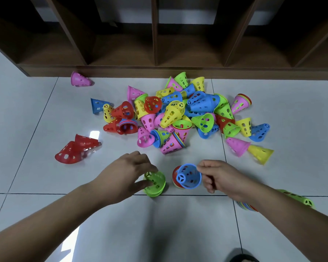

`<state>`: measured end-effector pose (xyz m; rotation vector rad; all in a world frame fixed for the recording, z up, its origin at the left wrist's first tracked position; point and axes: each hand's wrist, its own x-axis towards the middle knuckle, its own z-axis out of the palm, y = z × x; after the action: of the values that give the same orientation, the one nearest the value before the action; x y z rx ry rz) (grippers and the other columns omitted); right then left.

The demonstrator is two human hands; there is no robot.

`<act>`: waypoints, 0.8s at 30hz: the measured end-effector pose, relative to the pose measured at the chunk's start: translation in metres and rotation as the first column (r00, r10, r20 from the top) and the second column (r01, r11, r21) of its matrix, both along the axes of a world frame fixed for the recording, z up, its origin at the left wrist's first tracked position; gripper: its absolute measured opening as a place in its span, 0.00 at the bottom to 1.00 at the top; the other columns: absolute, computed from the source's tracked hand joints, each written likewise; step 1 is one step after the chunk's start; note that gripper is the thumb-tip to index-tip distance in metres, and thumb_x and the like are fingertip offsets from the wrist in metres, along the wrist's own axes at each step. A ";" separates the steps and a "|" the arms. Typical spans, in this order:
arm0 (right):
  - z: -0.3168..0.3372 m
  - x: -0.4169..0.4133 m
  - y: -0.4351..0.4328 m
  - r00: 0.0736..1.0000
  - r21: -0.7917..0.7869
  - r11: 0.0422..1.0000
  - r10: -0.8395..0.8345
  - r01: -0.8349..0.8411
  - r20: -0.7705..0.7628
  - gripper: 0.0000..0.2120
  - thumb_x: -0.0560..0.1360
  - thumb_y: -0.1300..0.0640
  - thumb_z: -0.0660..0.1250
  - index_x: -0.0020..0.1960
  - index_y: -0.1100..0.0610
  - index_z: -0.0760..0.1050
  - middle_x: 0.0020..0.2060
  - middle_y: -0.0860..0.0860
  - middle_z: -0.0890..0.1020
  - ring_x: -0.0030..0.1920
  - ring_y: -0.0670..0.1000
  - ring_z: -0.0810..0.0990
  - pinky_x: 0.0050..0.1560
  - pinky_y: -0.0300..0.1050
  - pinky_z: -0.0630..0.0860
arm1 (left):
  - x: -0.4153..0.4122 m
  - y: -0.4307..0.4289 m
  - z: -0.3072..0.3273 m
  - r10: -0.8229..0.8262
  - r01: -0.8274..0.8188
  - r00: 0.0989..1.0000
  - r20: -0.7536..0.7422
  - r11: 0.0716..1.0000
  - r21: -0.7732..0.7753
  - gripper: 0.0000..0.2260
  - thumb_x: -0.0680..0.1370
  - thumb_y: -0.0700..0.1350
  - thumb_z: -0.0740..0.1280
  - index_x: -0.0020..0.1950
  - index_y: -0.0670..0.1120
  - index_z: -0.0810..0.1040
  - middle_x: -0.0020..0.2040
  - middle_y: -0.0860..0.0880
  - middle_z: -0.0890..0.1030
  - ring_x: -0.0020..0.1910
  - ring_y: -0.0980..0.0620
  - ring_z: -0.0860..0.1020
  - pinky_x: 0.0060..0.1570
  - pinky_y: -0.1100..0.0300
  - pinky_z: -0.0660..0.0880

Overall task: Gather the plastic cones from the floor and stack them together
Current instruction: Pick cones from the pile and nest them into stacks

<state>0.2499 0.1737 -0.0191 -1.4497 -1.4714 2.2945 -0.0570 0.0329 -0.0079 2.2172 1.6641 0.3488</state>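
Two hands, one cone each.
Left hand (pixel 128 173) is gripping green cone (pixel 155 185); right hand (pixel 222 178) is pinching blue cone (pixel 189 176) at rim.

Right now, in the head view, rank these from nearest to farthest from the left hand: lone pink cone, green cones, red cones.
1. Green cones, gripped by the left hand.
2. Red cones, lying off to its left.
3. Lone pink cone, far off by the shelf base.

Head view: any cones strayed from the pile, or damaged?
Yes: one pink cone lies alone by the shelf base, far left of the pile. Two red cones also lie apart, left. No damage visible.
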 end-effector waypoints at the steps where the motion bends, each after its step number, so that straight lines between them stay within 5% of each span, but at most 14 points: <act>1: -0.005 -0.001 -0.001 0.999 0.034 0.999 0.002 -0.004 0.036 0.14 0.85 0.60 0.63 0.40 0.57 0.70 0.29 0.55 0.70 0.29 0.53 0.69 0.31 0.45 0.68 | 0.002 0.000 -0.007 -0.001 0.001 1.000 -0.002 1.000 -0.019 0.16 0.80 0.56 0.73 0.66 0.56 0.82 0.54 0.55 0.80 0.50 0.53 0.77 0.47 0.60 0.76; 7: -0.027 -0.012 -0.007 0.976 0.185 0.982 -0.067 0.029 0.207 0.13 0.86 0.59 0.62 0.44 0.62 0.74 0.31 0.58 0.78 0.33 0.58 0.81 0.39 0.54 0.83 | 0.013 -0.010 -0.044 0.054 -0.053 0.999 0.002 0.991 -0.123 0.16 0.79 0.54 0.73 0.66 0.58 0.79 0.56 0.56 0.76 0.45 0.51 0.80 0.42 0.56 0.80; 11: -0.036 -0.023 -0.011 0.975 0.208 0.977 -0.097 0.054 0.199 0.02 0.84 0.64 0.63 0.55 0.61 0.74 0.35 0.60 0.82 0.36 0.62 0.86 0.41 0.53 0.85 | 0.014 -0.014 -0.056 0.099 -0.094 0.995 0.034 0.988 -0.124 0.18 0.79 0.57 0.73 0.67 0.59 0.77 0.58 0.57 0.75 0.46 0.54 0.78 0.42 0.56 0.79; 18: -0.031 -0.035 -0.007 0.956 0.263 0.960 0.017 -0.097 0.292 0.11 0.81 0.68 0.58 0.55 0.57 0.76 0.42 0.64 0.84 0.39 0.60 0.88 0.47 0.56 0.87 | -0.018 -0.024 -0.052 0.253 -0.211 0.951 0.177 0.951 -0.225 0.26 0.78 0.73 0.66 0.71 0.62 0.75 0.60 0.64 0.75 0.51 0.62 0.79 0.48 0.66 0.77; 21: -0.012 -0.034 0.014 0.910 0.411 0.875 0.075 -0.257 0.409 0.11 0.80 0.66 0.59 0.53 0.53 0.76 0.40 0.58 0.84 0.33 0.53 0.83 0.34 0.50 0.80 | -0.052 -0.028 -0.052 0.389 -0.358 0.905 0.172 0.915 -0.185 0.21 0.80 0.70 0.65 0.68 0.62 0.77 0.57 0.65 0.77 0.51 0.63 0.80 0.48 0.65 0.78; 24: 0.015 -0.045 0.041 0.860 0.573 0.691 0.140 -0.440 0.491 0.09 0.81 0.63 0.61 0.52 0.51 0.76 0.39 0.50 0.83 0.36 0.54 0.83 0.35 0.53 0.79 | -0.095 -0.031 -0.056 0.504 -0.490 0.856 0.115 0.862 -0.130 0.18 0.80 0.64 0.70 0.66 0.59 0.79 0.54 0.62 0.80 0.50 0.62 0.81 0.47 0.59 0.81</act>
<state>0.2049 0.2145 -0.0046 -1.5634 -2.4763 1.2819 -0.1517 0.0017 -0.0635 1.6178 2.1068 0.5313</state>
